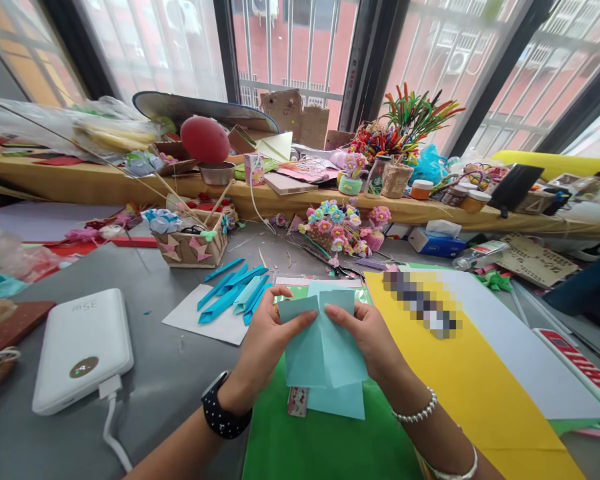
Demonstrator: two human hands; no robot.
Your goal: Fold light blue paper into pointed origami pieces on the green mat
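The left hand point(267, 330) and the right hand point(377, 333) share one pale blue sheet point(325, 357), pinched near its upper edge, thumbs on the near face and fingers behind. Gripping either side of the middle crease seems to keep the paper spread and the crease lined up between the thumbs. Where the thumbs almost meet, it is hard to tell whether the top edge is folded or merely parted.

The sheet is held above a green board point(330, 453), probably there as a smooth base. A second sheet point(337, 403) lies under it, within easy reach, with a small card point(298, 401) at its left. Folded blue strips point(235, 293) are heaped on white paper point(183, 317) beyond the left hand, which likely keeps them together and out of the way.

The worktop point(170, 407) is grey. A power bank point(85, 353) sits at the left, a white cable point(109, 423) plugged into its near edge; yellow card point(500, 407) spreads to the right. Behind stand a decorated box point(187, 255) and small craft flowers point(333, 223). A cloth-covered ledge point(145, 192) carries jars, a red balloon point(205, 140) and bright stems point(420, 110), below barred windows point(295, 47) facing a pink building.
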